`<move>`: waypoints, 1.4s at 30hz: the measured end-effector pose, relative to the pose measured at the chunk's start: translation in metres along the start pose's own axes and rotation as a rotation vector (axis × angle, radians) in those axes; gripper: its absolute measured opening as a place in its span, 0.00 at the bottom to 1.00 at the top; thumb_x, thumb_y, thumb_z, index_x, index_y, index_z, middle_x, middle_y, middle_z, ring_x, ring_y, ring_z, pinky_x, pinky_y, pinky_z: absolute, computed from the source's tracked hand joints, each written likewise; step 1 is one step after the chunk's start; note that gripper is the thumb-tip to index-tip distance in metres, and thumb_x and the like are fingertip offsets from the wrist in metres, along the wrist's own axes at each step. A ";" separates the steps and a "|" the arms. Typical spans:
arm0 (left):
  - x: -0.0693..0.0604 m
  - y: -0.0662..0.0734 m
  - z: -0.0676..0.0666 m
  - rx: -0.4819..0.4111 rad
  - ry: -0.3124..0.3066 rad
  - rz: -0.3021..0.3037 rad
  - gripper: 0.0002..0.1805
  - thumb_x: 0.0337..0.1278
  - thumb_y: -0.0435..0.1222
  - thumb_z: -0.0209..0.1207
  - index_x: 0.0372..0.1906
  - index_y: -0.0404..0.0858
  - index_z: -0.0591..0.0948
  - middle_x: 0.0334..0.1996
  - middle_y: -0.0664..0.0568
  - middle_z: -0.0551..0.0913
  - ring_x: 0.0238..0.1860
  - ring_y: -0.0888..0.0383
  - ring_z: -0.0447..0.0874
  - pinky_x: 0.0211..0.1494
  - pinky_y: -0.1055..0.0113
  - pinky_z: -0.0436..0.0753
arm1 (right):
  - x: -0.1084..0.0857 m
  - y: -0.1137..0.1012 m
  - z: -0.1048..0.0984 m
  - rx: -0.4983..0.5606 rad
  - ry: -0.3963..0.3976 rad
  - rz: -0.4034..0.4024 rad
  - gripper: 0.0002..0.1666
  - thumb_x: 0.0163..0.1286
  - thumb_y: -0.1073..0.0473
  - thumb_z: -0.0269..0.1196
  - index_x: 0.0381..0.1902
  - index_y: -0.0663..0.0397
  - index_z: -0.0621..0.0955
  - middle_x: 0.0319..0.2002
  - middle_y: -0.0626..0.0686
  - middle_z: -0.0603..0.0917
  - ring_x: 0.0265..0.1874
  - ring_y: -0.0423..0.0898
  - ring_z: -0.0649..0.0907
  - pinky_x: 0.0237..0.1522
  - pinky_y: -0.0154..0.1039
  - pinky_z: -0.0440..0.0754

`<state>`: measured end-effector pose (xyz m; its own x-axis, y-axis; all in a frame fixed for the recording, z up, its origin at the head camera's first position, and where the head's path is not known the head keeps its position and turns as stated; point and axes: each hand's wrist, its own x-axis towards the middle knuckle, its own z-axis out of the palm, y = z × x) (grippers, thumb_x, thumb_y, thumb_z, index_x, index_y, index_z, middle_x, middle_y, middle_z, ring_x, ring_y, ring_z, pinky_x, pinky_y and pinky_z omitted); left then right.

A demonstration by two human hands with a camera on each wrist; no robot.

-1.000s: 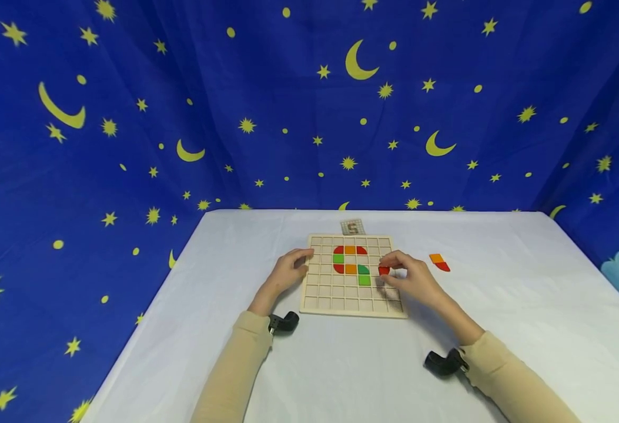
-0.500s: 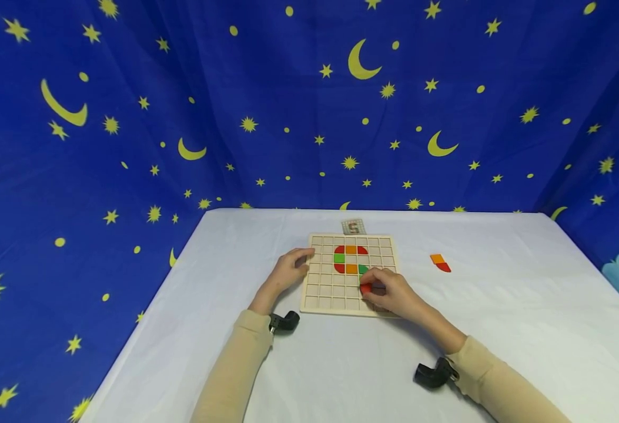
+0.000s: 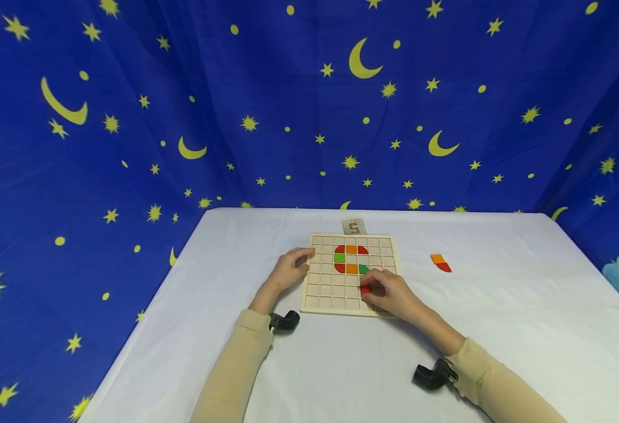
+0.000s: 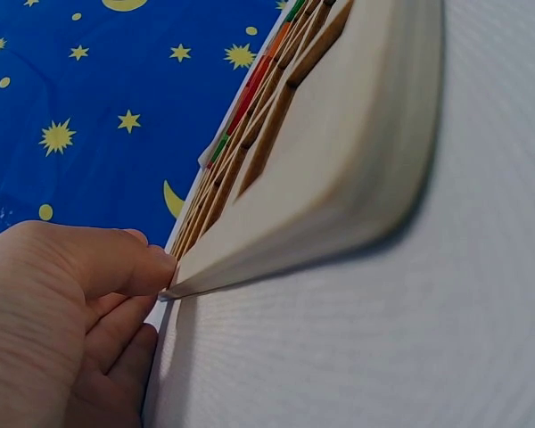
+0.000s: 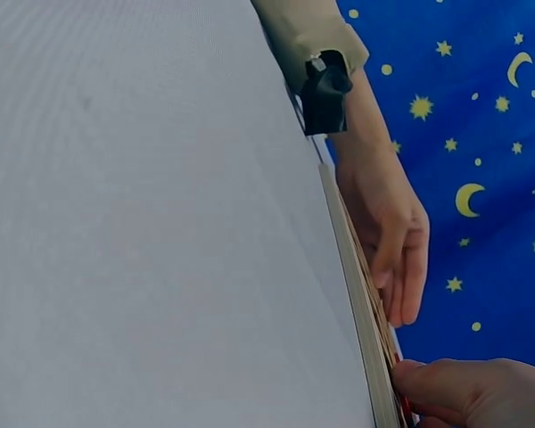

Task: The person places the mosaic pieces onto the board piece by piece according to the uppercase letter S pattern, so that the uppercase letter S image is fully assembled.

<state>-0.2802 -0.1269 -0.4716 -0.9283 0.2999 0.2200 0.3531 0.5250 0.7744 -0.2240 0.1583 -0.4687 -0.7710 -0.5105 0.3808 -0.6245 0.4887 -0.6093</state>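
A square wooden grid board [image 3: 325, 301] lies on the table. Red, orange and green tiles fill some of its cells, among them an orange tile [image 3: 351, 249] and a light green tile [image 3: 339, 258]. My left hand [image 3: 287, 271] holds the board's left edge, with the thumb against it in the left wrist view. Over the lower right part of the board, my right hand [image 3: 394, 294] pinches a red tile [image 3: 365, 289] between thumb and fingers, down at a cell. That hand partly covers the green tile just above and the board's lower right corner.
Two loose tiles, one orange [image 3: 438, 258] and one red [image 3: 444, 267], lie together on the white cloth right of the board. Behind the board is a small pattern card [image 3: 354, 227]. A blue star-patterned curtain [image 3: 288, 88] stands around the table.
My right hand has carried the red tile leftward and toward me, from the board's right side down to a lower cell. It barely moves over the last half second. The left hand stays put.
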 end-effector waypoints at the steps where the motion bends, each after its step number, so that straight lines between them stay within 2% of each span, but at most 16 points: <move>1: 0.000 0.000 0.000 -0.002 0.000 0.003 0.24 0.54 0.22 0.57 0.59 0.32 0.76 0.56 0.42 0.76 0.61 0.47 0.70 0.66 0.60 0.68 | 0.000 0.000 0.000 0.002 0.001 0.005 0.15 0.56 0.64 0.70 0.42 0.56 0.81 0.38 0.46 0.82 0.39 0.41 0.80 0.41 0.38 0.82; 7: -0.001 0.000 0.000 -0.016 -0.002 0.005 0.24 0.53 0.22 0.57 0.59 0.31 0.75 0.56 0.41 0.76 0.61 0.46 0.70 0.65 0.60 0.69 | 0.001 -0.002 -0.002 0.033 0.009 -0.003 0.14 0.57 0.64 0.69 0.42 0.57 0.81 0.38 0.49 0.83 0.39 0.44 0.82 0.41 0.40 0.83; 11: -0.001 -0.001 -0.001 -0.018 -0.002 -0.008 0.24 0.54 0.22 0.57 0.59 0.32 0.75 0.57 0.42 0.76 0.62 0.48 0.69 0.66 0.60 0.68 | 0.007 -0.005 -0.017 0.083 0.055 0.029 0.14 0.59 0.64 0.68 0.44 0.59 0.80 0.40 0.53 0.84 0.40 0.51 0.83 0.43 0.45 0.83; 14: 0.000 0.000 -0.001 -0.015 -0.003 -0.019 0.24 0.55 0.23 0.57 0.60 0.33 0.75 0.58 0.43 0.75 0.62 0.48 0.68 0.67 0.61 0.67 | 0.011 -0.002 -0.040 0.104 0.138 0.098 0.16 0.60 0.62 0.68 0.46 0.59 0.79 0.42 0.56 0.83 0.42 0.53 0.82 0.45 0.45 0.82; 20: 0.000 0.000 -0.001 -0.009 -0.006 -0.014 0.24 0.55 0.23 0.57 0.60 0.33 0.75 0.58 0.43 0.75 0.62 0.48 0.69 0.66 0.61 0.67 | 0.005 0.026 -0.089 0.138 0.351 0.281 0.22 0.63 0.55 0.65 0.50 0.62 0.77 0.45 0.60 0.82 0.41 0.43 0.81 0.44 0.27 0.79; 22: 0.000 0.000 -0.001 -0.013 -0.005 -0.009 0.24 0.55 0.23 0.57 0.59 0.33 0.75 0.57 0.42 0.75 0.61 0.48 0.70 0.66 0.60 0.67 | 0.000 0.034 -0.100 0.083 0.399 0.348 0.24 0.64 0.51 0.64 0.51 0.62 0.76 0.45 0.59 0.82 0.40 0.39 0.80 0.42 0.24 0.78; 25: -0.001 0.001 -0.002 -0.014 -0.006 -0.011 0.24 0.55 0.23 0.57 0.60 0.33 0.75 0.57 0.42 0.75 0.62 0.47 0.69 0.66 0.59 0.67 | -0.009 0.047 -0.110 0.001 0.435 0.447 0.27 0.64 0.47 0.63 0.51 0.61 0.76 0.45 0.59 0.81 0.40 0.42 0.80 0.41 0.26 0.79; 30: -0.002 0.001 -0.002 -0.009 -0.008 -0.005 0.24 0.55 0.23 0.56 0.60 0.32 0.75 0.58 0.42 0.75 0.63 0.47 0.68 0.67 0.58 0.66 | -0.021 0.064 -0.113 -0.086 0.422 0.501 0.29 0.65 0.47 0.62 0.52 0.66 0.74 0.46 0.64 0.80 0.45 0.58 0.80 0.48 0.47 0.80; 32: -0.002 0.001 -0.001 -0.009 -0.007 -0.004 0.24 0.55 0.23 0.56 0.60 0.32 0.75 0.58 0.42 0.75 0.63 0.47 0.68 0.67 0.58 0.66 | -0.025 0.071 -0.112 -0.111 0.400 0.484 0.29 0.66 0.49 0.62 0.52 0.69 0.72 0.47 0.68 0.78 0.47 0.63 0.78 0.51 0.55 0.77; 36: -0.001 0.000 0.000 -0.010 -0.006 -0.007 0.24 0.56 0.24 0.57 0.60 0.33 0.75 0.58 0.42 0.75 0.63 0.47 0.68 0.67 0.58 0.66 | -0.030 0.085 -0.105 -0.244 0.365 0.462 0.28 0.65 0.52 0.63 0.50 0.72 0.72 0.45 0.70 0.78 0.45 0.65 0.77 0.49 0.59 0.75; 39: -0.001 -0.001 0.000 -0.013 -0.006 -0.010 0.24 0.56 0.24 0.57 0.60 0.34 0.75 0.58 0.43 0.75 0.63 0.48 0.68 0.67 0.58 0.66 | -0.031 0.091 -0.099 -0.351 0.341 0.463 0.29 0.62 0.53 0.66 0.48 0.74 0.73 0.41 0.71 0.78 0.41 0.66 0.77 0.44 0.61 0.73; 42: -0.001 -0.001 0.000 -0.011 -0.005 -0.005 0.24 0.56 0.24 0.56 0.60 0.34 0.75 0.58 0.43 0.75 0.63 0.48 0.67 0.67 0.59 0.66 | -0.032 0.093 -0.096 -0.391 0.328 0.473 0.28 0.60 0.55 0.67 0.47 0.74 0.73 0.40 0.70 0.78 0.39 0.65 0.76 0.42 0.61 0.73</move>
<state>-0.2793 -0.1281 -0.4723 -0.9294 0.3011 0.2132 0.3470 0.5174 0.7822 -0.2694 0.2873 -0.4707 -0.9307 0.0303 0.3646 -0.1639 0.8564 -0.4895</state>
